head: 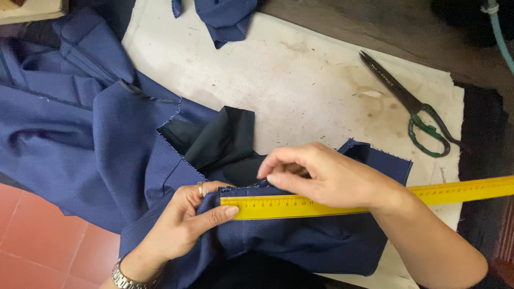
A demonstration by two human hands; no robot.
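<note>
White padded table cover [300,91], stained and marked, overlies a dark wooden bench, with red floor tiles [37,235] visible at lower left. Blue cloth [75,139] is heaped across the left side and runs off the left and top edges, so its full extent cannot be judged. A black lining [225,142] protrudes from its folds near centre; how far it continues beneath the cloth is hidden. A second blue scrap [225,18] at the top is cut off by the frame.

Left hand [184,222], wearing a ring and a metal wristwatch [126,278], grips the bunched cloth edge with fingers curled, the thumb laid flat on the end of the yellow ruler [278,207], pinning it to the cloth. The ruler lies across the blue cloth near the lower centre and extends rightward past the frame edge; its middle section is concealed under the right hand [326,179]. That hand rests palm down on the ruler, fingers bent and drawn together, fingertips touching the raw cloth edge just above the ruler. Whether they pinch anything cannot be determined.

Scissors [412,107] with green handles lie blades closed on the cover at upper right, well apart from both hands.
</note>
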